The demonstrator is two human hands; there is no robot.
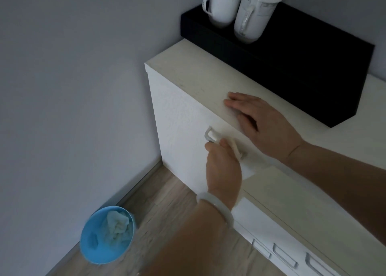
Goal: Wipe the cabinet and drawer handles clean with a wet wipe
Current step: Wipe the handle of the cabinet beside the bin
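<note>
A white cabinet (pixel 179 117) stands in a corner, with a pale metal handle (pixel 209 134) on its door. My left hand (pixel 223 167), with a pale bangle on the wrist, grips a white wet wipe (pixel 236 150) wrapped round the lower part of that handle. The handle's upper end shows bare above my fingers. On the cabinet top (pixel 188 66), my right hand (pixel 259 121) rests flat with the fingers spread. Several drawer handles (pixel 285 259) line the lower unit at the bottom right.
A blue waste bin (pixel 106 234) with crumpled wipes inside sits on the wooden floor by the left wall. A black box (pixel 292 66) at the back of the cabinet top carries two white lidded mugs (pixel 250 14).
</note>
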